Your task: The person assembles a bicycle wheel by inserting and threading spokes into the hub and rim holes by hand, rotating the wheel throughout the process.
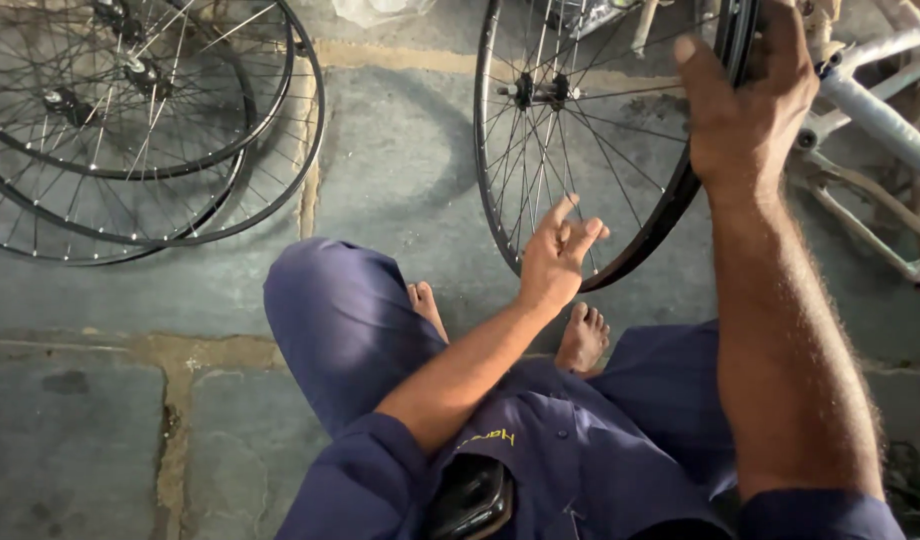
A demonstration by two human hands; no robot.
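Observation:
A black bicycle wheel rim point(500, 215) with thin spokes and a hub point(540, 92) stands upright in front of me on the stone floor. My right hand point(750, 100) grips the rim's right side near the top. My left hand point(560, 255) is at the lower spokes, fingers pinching at a spoke close to the rim. I sit with knees in blue trousers point(340, 320) spread and bare feet point(583, 338) by the wheel's bottom.
Several more spoked wheels point(150, 130) lie stacked on the floor at the upper left. A white bicycle frame point(880, 120) stands at the right edge. A dark phone point(472, 498) sticks out of my shirt pocket.

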